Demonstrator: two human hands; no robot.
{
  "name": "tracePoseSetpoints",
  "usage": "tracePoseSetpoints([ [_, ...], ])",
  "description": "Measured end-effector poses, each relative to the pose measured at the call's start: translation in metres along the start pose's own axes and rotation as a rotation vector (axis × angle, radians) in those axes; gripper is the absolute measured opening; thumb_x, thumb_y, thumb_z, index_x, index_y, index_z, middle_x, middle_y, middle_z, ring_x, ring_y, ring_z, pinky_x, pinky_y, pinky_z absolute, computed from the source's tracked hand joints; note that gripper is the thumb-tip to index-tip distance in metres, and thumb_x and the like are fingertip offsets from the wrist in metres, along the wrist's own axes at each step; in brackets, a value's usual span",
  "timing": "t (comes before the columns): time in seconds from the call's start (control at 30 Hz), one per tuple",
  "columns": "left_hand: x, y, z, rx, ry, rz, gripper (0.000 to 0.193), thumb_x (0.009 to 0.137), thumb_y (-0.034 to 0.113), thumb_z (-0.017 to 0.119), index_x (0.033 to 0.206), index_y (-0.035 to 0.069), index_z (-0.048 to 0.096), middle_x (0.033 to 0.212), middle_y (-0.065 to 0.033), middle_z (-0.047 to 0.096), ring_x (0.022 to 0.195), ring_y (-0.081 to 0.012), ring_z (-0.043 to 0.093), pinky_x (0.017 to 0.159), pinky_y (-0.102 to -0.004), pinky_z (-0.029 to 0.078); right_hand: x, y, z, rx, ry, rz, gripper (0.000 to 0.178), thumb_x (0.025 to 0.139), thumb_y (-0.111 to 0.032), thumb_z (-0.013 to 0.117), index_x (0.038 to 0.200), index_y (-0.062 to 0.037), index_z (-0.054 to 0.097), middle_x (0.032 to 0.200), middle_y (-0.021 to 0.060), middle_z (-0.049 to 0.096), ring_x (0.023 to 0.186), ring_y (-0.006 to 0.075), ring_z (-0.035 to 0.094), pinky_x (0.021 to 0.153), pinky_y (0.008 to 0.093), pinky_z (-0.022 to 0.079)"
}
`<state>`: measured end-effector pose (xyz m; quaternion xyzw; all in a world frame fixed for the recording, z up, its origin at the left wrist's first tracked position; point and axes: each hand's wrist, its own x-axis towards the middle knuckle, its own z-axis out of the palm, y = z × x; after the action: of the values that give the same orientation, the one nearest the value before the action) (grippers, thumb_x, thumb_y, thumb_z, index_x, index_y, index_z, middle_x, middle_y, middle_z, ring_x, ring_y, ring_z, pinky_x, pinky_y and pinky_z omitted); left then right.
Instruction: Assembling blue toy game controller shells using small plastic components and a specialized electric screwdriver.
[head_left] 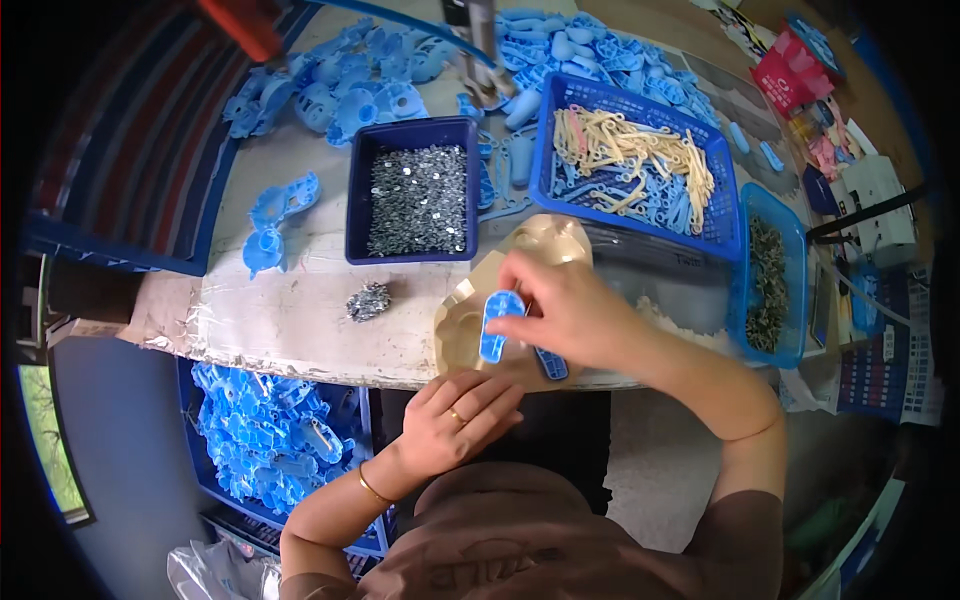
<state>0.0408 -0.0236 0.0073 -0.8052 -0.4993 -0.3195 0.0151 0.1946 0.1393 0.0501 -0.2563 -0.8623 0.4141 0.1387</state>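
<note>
My right hand [565,315] pinches a long, round-ended blue plastic shell piece [499,340] between thumb and fingers. Its ribbed hollow side faces up, over a beige moulded holder [458,325] at the table's near edge. Another blue ribbed piece [552,364] lies beneath that hand, partly hidden. My left hand [455,422] is palm down just in front of the holder, its fingers stretched to the right and a little bent. I see nothing in it, though its underside is hidden. A small heap of metal parts [369,301] lies left of the holder.
Behind stands a dark blue bin [360,190] of small metal pieces. A blue basket [545,165] of cream and blue looped strips is right of it, then a blue tub [800,270] of metal parts. Blue shells [370,75] pile behind; more [265,435] fill a crate below left. A tool [480,70] hangs overhead.
</note>
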Motion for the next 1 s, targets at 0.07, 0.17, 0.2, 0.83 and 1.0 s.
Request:
tracePoseSetpoints([
  [0.07,-0.01,-0.013,-0.013,-0.011,0.075,-0.048,0.037,0.074,0.017,0.078,0.109,0.01,0.069,0.107,-0.0044,0.066,0.091,-0.0219,0.062,0.081,-0.0339,0.053,0.0,0.003,0.022,-0.117,0.031,-0.066,0.032,0.084,-0.025,0.075,0.101,-0.0064,0.056,0.073,0.009,0.066,0.069,0.0226,0.068,0.059,0.0356,0.051],
  [0.17,-0.018,-0.053,-0.034,0.114,0.18,-0.25,0.029,0.073,0.005,0.073,0.102,0.006,0.068,0.101,-0.009,0.067,0.091,-0.0293,0.063,0.083,-0.0408,0.05,0.004,0.009,0.036,-0.473,-0.004,-0.172,0.036,0.081,-0.04,0.073,0.097,-0.009,0.062,0.07,0.0087,0.063,0.064,0.0269,0.064,0.057,0.039,0.05],
  [0.2,-0.02,-0.073,-0.041,0.192,0.184,-0.365,0.029,0.077,0.004,0.071,0.106,0.005,0.067,0.105,-0.0107,0.066,0.096,-0.0315,0.061,0.087,-0.0418,0.047,0.004,0.006,0.036,-0.468,-0.013,-0.202,0.036,0.081,-0.04,0.073,0.097,-0.009,0.062,0.07,0.0087,0.063,0.064,0.0269,0.064,0.057,0.039,0.05],
  [0.83,-0.137,-0.116,-0.101,-1.222,0.172,-0.689,0.023,0.09,0.021,0.065,0.099,0.001,0.06,0.109,-0.0122,0.063,0.104,-0.0217,0.059,0.095,-0.036,0.044,0.009,-0.073,0.059,0.085,0.074,-0.507,0.06,0.079,-0.008,0.077,0.131,-0.0027,0.047,0.125,0.0154,0.056,0.112,0.0325,0.056,0.09,0.0395,0.05],
  [1.0,-0.066,-0.068,-0.071,-1.278,0.288,-0.652,0.049,0.092,0.024,0.066,0.132,0.002,0.05,0.145,-0.0171,0.046,0.137,-0.0294,0.041,0.108,-0.0457,0.039,-0.013,-0.078,0.02,-0.044,0.155,-0.587,0.044,0.076,0.0,0.077,0.115,-0.0024,0.058,0.092,0.0112,0.065,0.076,0.0275,0.063,0.065,0.0356,0.05],
])
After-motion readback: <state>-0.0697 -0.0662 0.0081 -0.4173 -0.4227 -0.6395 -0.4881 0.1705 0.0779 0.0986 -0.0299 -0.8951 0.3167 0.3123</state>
